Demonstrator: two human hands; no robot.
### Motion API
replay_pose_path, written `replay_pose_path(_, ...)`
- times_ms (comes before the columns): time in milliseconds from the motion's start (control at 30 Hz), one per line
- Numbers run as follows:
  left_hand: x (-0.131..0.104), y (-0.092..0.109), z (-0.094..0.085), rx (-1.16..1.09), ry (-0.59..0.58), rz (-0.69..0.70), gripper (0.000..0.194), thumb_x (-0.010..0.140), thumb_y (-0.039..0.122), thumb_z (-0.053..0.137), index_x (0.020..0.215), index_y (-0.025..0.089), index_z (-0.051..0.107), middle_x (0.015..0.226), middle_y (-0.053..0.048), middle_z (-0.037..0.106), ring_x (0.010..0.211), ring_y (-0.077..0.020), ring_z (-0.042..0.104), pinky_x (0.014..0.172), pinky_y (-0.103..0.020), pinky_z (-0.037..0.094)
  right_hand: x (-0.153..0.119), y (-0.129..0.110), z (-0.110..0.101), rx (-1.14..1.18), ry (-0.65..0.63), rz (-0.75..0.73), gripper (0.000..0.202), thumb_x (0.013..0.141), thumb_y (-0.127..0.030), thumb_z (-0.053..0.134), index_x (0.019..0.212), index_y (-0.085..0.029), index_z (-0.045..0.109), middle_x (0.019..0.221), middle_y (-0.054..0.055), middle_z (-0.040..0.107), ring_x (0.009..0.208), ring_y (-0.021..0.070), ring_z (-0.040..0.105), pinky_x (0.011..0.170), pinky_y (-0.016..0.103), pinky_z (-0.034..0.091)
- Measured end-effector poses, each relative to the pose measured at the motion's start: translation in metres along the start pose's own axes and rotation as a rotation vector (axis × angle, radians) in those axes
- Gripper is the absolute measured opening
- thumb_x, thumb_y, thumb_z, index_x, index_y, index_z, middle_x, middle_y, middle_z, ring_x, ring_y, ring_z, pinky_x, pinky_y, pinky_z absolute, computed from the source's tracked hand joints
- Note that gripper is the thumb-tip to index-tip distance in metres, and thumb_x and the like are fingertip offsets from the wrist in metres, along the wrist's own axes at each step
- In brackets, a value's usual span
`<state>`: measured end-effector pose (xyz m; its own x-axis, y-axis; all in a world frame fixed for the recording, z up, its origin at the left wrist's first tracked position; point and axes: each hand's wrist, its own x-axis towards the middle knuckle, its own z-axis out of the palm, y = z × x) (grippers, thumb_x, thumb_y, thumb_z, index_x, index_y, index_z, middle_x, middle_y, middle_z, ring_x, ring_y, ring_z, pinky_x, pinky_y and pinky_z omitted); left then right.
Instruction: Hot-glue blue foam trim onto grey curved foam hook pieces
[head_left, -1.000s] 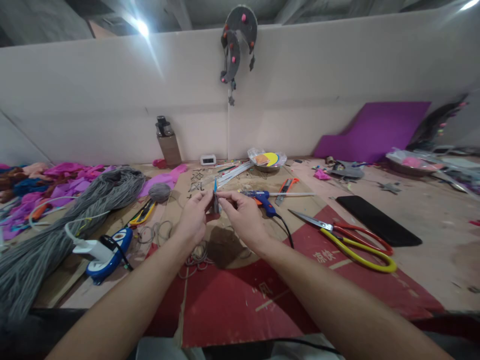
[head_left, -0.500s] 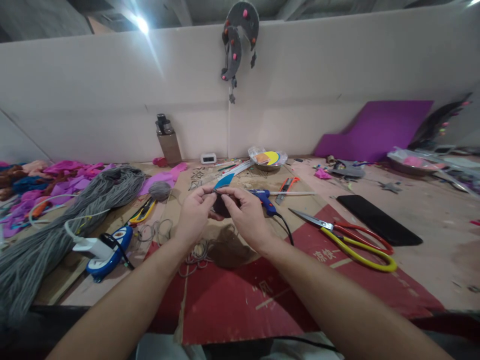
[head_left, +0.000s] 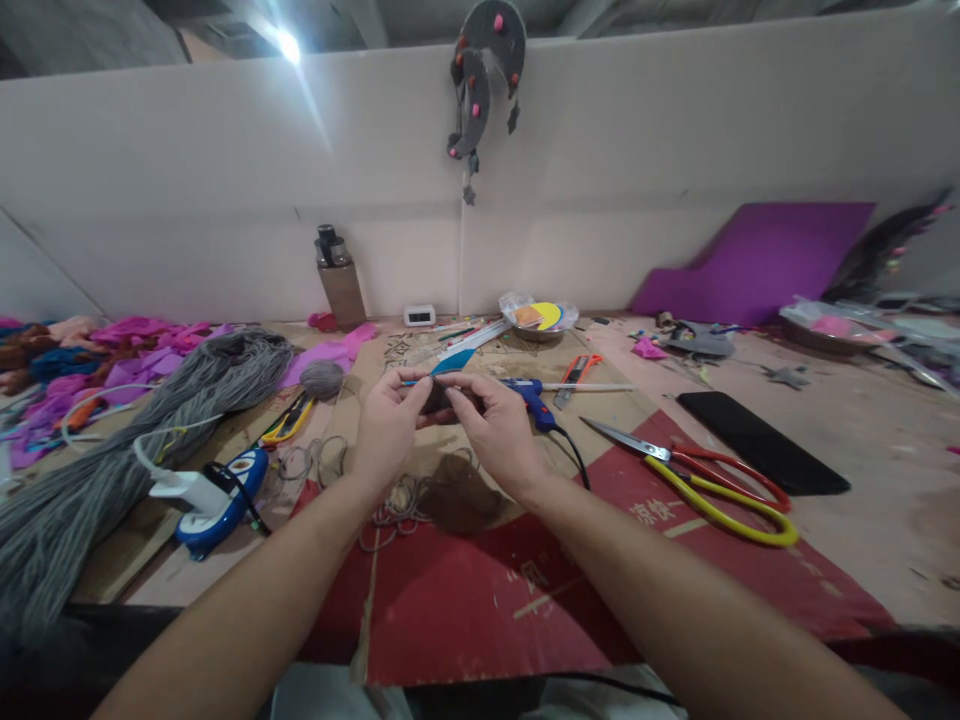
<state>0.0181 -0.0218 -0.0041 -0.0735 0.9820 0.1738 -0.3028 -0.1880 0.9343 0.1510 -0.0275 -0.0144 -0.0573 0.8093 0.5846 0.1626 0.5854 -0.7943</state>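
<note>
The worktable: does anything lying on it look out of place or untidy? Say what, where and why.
Yes: the thin cord on the cardboard sheet, on the near side of the left hand. It lies in loose, messy loops, whereas the grey yarn farther back is wound into a ball.

Hands [head_left: 386, 422] [head_left: 496, 425] pinching dark piece [head_left: 435, 398], scissors [head_left: 658, 454], grey yarn [head_left: 199, 390]

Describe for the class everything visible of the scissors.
The scissors lie flat along the right edge of the cardboard, beside a black slab. Their narrow blades look like grey metal, seem shut, and point away to the left. A red handle and a yellow handle, apparently plastic-coated, form large loops. No one touches them.
</note>
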Motion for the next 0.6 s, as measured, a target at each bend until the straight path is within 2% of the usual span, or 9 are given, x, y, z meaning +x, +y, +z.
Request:
replay_pose_path(167,0.005,0.000,-0.002,0.004,0.051,0.030,0.025,0.068,0.029,0.077,0.081,0.017,0.059,0.067,0.000,0.066,0.061,-0.0139,0.066,0.059,-0.028,0.058,-0.002,-0.003,0.002,-0.028,-0.044,0.015,0.023,0.091,-0.024,0.052,0.107,-0.022,0.069,0.106,0.004,0.071,0.098,0.0163,0.064,0.091,0.030,0.047)
replay_pose_path(300,0.012,0.002,-0.006,0.008,0.117,0.078,0.023,0.068,0.028,0.075,0.080,0.018,0.059,0.066,0.002,0.065,0.058,-0.0117,0.064,0.059,-0.027,0.058,-0.003,0.002,0.005,-0.087,-0.122,0.094,0.027,0.091,-0.031,0.053,0.112,-0.021,0.066,0.091,0.003,0.070,0.081,0.0163,0.061,0.078,0.029,0.046)
replay_pose_path(400,0.021,0.006,-0.014,-0.028,0.155,0.136,0.022,0.068,0.027,0.075,0.081,0.018,0.058,0.065,0.004,0.063,0.057,-0.0096,0.062,0.065,-0.028,0.059,-0.006,0.005,0.009,-0.116,-0.211,0.088,0.024,0.094,-0.029,0.047,0.101,-0.019,0.067,0.090,0.003,0.069,0.081,0.0155,0.060,0.075,0.027,0.043)
replay_pose_path(467,0.028,0.011,-0.020,-0.073,0.193,0.176,0.023,0.067,0.026,0.074,0.080,0.019,0.057,0.069,0.003,0.064,0.061,-0.0094,0.063,0.067,-0.028,0.060,-0.008,0.001,0.013,-0.194,-0.306,0.074,0.027,0.095,-0.028,0.042,0.087,-0.019,0.067,0.082,0.002,0.067,0.075,0.0145,0.057,0.070,0.026,0.040)
replay_pose_path(600,0.038,0.021,-0.031,-0.099,0.299,0.221,0.020,0.067,0.023,0.073,0.077,0.020,0.056,0.067,0.006,0.061,0.054,-0.0050,0.055,0.069,-0.027,0.060,-0.006,-0.020,0.009,-0.405,-0.536,-0.074,0.029,0.091,-0.030,0.053,0.066,-0.019,0.063,0.068,0.003,0.064,0.070,0.0154,0.053,0.070,0.028,0.037)
